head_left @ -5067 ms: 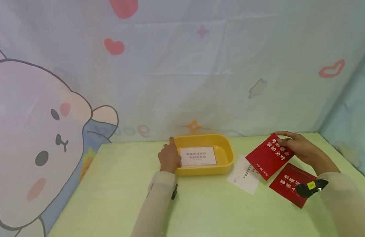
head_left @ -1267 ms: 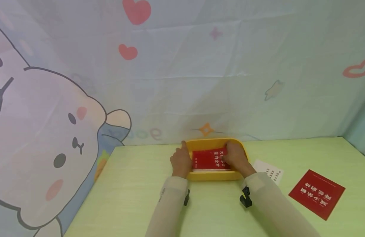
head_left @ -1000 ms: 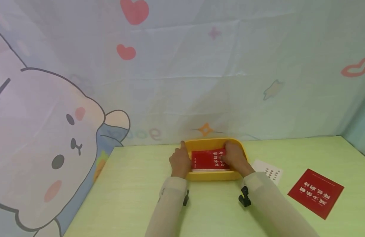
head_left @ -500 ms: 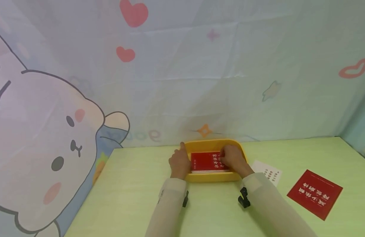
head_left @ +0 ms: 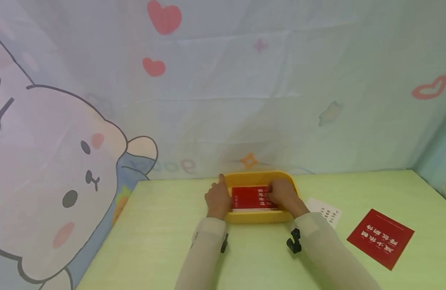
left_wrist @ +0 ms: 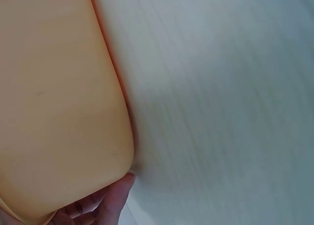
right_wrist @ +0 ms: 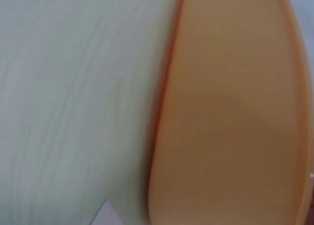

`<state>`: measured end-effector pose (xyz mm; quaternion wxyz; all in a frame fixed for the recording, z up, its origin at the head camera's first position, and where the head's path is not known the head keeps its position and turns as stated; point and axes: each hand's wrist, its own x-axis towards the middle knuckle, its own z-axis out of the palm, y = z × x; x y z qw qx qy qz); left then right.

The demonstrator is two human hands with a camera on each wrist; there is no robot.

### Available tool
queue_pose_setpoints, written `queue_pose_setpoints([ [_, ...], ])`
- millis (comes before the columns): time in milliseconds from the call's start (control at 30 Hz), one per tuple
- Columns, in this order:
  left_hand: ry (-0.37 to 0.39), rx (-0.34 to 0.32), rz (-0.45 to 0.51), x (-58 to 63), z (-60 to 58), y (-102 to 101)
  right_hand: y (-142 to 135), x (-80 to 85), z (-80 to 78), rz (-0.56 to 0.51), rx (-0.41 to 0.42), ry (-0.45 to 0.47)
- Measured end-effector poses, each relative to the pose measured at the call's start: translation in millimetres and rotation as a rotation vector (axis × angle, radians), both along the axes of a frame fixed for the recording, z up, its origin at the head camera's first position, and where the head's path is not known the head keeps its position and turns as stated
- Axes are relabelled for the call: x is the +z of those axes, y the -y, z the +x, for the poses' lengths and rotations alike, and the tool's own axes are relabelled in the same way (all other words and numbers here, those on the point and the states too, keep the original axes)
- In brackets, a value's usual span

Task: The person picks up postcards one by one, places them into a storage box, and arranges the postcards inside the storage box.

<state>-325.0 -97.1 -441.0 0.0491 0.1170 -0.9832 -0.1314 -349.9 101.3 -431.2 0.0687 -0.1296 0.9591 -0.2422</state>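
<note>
My left hand (head_left: 218,199) grips the left end of a yellow plastic tray (head_left: 259,218). Its fingertips (left_wrist: 115,200) curl around the tray's end in the left wrist view. Inside lies a red card (head_left: 247,197) with white lettering, and a pale edge shows beneath it along the near side. My right hand (head_left: 283,193) reaches into the tray from the right, fingers curled at the card's right end and covering part of the lettering. The right wrist view shows the tray's outer wall (right_wrist: 228,112) but no fingers.
A white card (head_left: 328,212) with printed characters lies right of the tray, partly behind my right sleeve. Farther right, another red card (head_left: 380,238) rests on the pale green table (head_left: 150,241). A cartoon-printed cloth (head_left: 215,80) hangs behind the table.
Five seconds ago my right hand held the lettered red card over the table; now that card is in the tray. Lately my right hand has shifted slightly over its lettering.
</note>
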Motion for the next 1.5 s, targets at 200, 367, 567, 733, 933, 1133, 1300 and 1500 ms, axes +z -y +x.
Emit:
queue_pose_setpoints([
  [200, -0.008, -0.001, -0.011, 4.1, -2.4, 3.2, -4.7, 12.9, 3.8, -0.158, -0.018, 0.005],
  [367, 0.013, 0.008, 0.002, 2.4, -1.6, 3.1, -11.5, 20.5, 7.5, -0.185, -0.013, -0.034],
  [567, 0.022, 0.0, -0.006, -0.9, 1.2, 0.1, -24.5, 25.6, 13.9, -0.201, -0.009, -0.099],
  [733, 0.03, -0.006, -0.007, -1.5, 0.6, -0.5, -39.3, 28.2, 18.7, -0.273, -0.046, -0.137],
  [933, 0.008, -0.014, 0.009, -0.8, -1.3, 0.1, -64.2, 30.2, 21.9, -0.322, -0.14, -0.086],
  [1133, -0.001, -0.019, 0.024, -2.9, -1.6, -0.9, -87.8, 27.6, 26.1, -0.272, -0.164, -0.032],
  [1300, -0.005, -0.028, 0.011, -3.2, -1.0, -0.5, -104.8, 24.3, 33.0, -0.232, -0.11, -0.046],
  [1500, -0.011, -0.018, 0.013, 2.1, -1.2, 5.1, -117.6, 17.2, 30.7, -0.202, -0.067, -0.005],
])
